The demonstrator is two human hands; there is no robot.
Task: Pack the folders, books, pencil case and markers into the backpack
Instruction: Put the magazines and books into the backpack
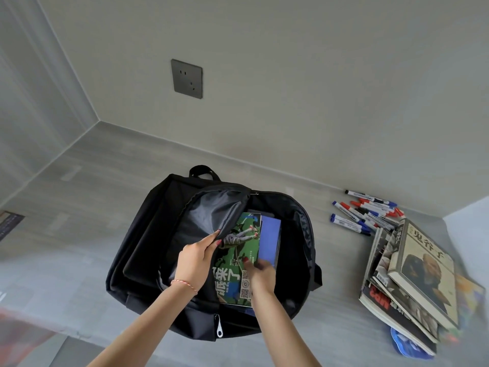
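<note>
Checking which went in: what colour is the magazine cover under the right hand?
Mostly green magazine cover, head view.

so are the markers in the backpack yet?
No, the markers lie loose on the floor to the right of the backpack, next to the stack of books.

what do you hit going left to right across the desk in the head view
backpack → left hand → green magazine → blue folder → markers → stack of books

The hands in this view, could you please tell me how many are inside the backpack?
1. The right hand reaches inside the backpack, on the green magazine; the left hand only grips the opening's edge.
</note>
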